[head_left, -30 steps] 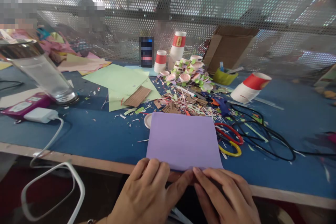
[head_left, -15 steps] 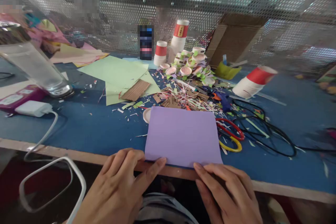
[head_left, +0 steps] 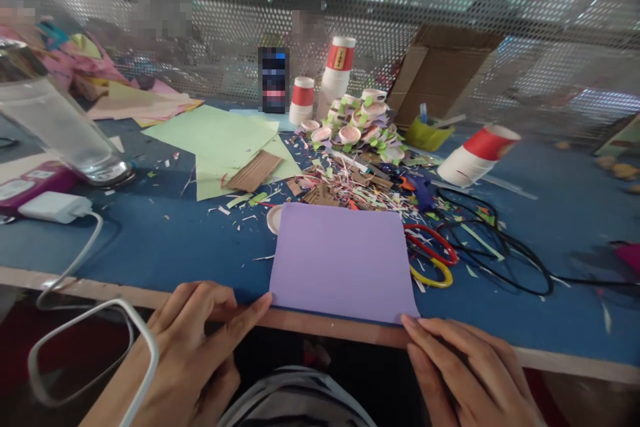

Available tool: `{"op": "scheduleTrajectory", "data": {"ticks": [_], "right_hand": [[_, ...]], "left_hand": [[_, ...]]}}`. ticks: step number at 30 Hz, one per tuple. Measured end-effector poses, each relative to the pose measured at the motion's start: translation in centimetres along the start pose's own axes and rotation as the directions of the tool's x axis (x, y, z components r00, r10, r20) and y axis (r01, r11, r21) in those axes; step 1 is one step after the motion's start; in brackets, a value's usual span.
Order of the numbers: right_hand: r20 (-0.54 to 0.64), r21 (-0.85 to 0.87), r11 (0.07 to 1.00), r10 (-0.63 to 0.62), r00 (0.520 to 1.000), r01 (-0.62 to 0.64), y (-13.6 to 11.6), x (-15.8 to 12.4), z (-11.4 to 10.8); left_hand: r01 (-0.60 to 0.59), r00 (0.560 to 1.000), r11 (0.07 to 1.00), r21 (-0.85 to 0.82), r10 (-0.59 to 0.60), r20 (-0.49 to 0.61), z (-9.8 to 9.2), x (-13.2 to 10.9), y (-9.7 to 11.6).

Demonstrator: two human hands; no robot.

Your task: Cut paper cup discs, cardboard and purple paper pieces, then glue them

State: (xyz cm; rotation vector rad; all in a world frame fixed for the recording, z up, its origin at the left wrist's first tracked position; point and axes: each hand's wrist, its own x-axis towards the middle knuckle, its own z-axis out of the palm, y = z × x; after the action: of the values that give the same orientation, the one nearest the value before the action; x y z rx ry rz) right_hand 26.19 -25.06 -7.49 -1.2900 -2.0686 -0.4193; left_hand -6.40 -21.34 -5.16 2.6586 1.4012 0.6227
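Touching purple paper (head_left: 343, 263) at its near corners, the left hand (head_left: 193, 337), thumb spread from half-curled fingers, and right hand (head_left: 467, 360), fingers loosely open, grip nothing.

Passage lies left of purple paper (head_left: 341, 261); scissors (head_left: 453, 254) block right.

The left hand (head_left: 187, 340) and right hand (head_left: 470, 360) are bare; bottom centre, greyish clothing (head_left: 300, 403) with dark bands, perhaps a striped top.

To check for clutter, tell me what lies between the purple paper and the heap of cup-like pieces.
The head view shows paper shreds and cardboard scraps strewn between the purple paper and the heap.
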Motion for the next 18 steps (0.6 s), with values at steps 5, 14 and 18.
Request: {"op": "scheduleTrajectory", "data": {"ticks": [5,14,18], "right_hand": [[0.031,0.043,0.999,0.025,0.999,-0.026,0.4,0.2,-0.1],[0.081,0.088,0.992,0.088,0.993,-0.095,0.9,1.1,-0.4],[0.064,0.093,0.967,0.230,0.971,-0.236,1.1,1.9,-0.5]], "left_hand": [[-0.088,0.993,0.996,-0.007,0.087,-0.073,-0.7,1.7,1.1],[-0.072,0.997,0.970,-0.232,0.065,-0.037,1.9,5.1,2.7],[-0.110,0.994,0.934,-0.341,0.110,-0.020,2.5,5.6,2.3]]}}
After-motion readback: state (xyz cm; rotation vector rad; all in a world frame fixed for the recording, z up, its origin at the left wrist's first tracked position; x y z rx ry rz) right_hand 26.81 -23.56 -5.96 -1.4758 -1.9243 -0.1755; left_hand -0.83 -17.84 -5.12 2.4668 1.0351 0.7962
